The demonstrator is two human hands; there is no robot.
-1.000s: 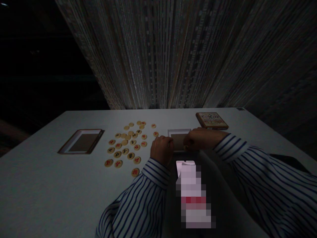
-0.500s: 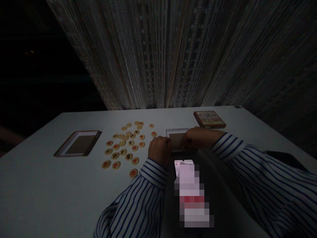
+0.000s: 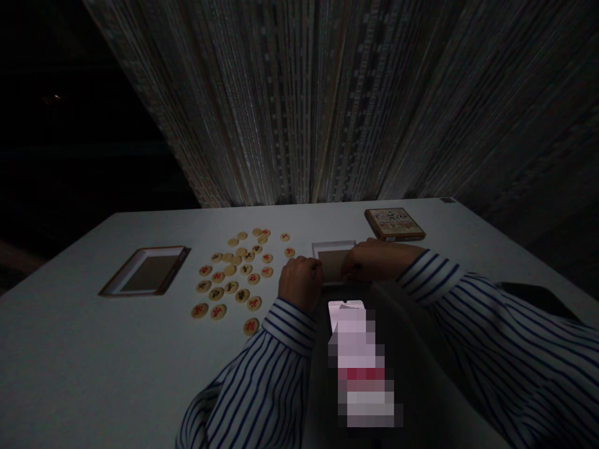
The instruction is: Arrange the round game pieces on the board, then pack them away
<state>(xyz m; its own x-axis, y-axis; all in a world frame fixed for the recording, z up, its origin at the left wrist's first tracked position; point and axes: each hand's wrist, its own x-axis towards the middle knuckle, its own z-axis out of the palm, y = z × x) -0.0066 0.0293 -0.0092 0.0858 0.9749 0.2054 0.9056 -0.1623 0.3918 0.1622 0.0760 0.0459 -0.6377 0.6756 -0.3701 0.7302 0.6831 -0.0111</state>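
My left hand (image 3: 301, 284) is closed at the near left corner of a shallow open box (image 3: 334, 259) with a brown inside and pale rim. Curled fingers of my right hand (image 3: 374, 259) are at the box's right side. What either hand pinches, if anything, is too dark and hidden to make out. Left of my left hand, several round wooden pieces (image 3: 242, 295) with red or black characters lie spread on the white table (image 3: 140, 349); some show plain faces.
Another open box part (image 3: 154, 271) lies at the table's left. A closed box with a printed lid (image 3: 395, 223) sits at the back right. A lit phone (image 3: 346, 308), partly pixelated, is below my hands. Behind the table hangs a string curtain (image 3: 299, 112).
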